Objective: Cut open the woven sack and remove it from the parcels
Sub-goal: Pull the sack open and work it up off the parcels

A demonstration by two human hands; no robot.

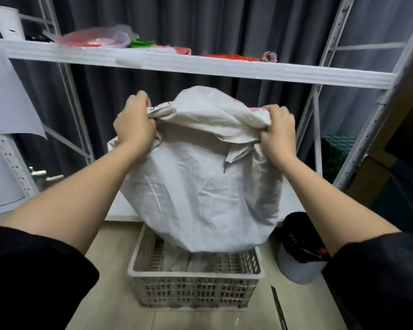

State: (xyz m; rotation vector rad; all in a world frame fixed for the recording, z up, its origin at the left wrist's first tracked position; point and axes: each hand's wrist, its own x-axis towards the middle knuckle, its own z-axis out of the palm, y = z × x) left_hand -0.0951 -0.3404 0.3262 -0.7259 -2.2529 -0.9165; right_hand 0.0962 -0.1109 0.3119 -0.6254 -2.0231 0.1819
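Observation:
A white woven sack [200, 182] hangs in the air over a grey slotted plastic crate [196, 282] on the floor. My left hand [134, 122] grips the sack's bunched upper edge on the left. My right hand [278, 129] grips the bunched fabric on the right. The sack bulges and its lower end dips just inside the crate. Pale wrapped parcels [188, 260] lie in the crate under it, mostly hidden. A knife [279, 308] lies on the floor to the right of the crate.
A white metal shelf [200, 65] crosses above the sack, holding red and green bags. Its upright posts stand at left and right. A bin with a black liner [301, 248] sits right of the crate. Dark curtains hang behind.

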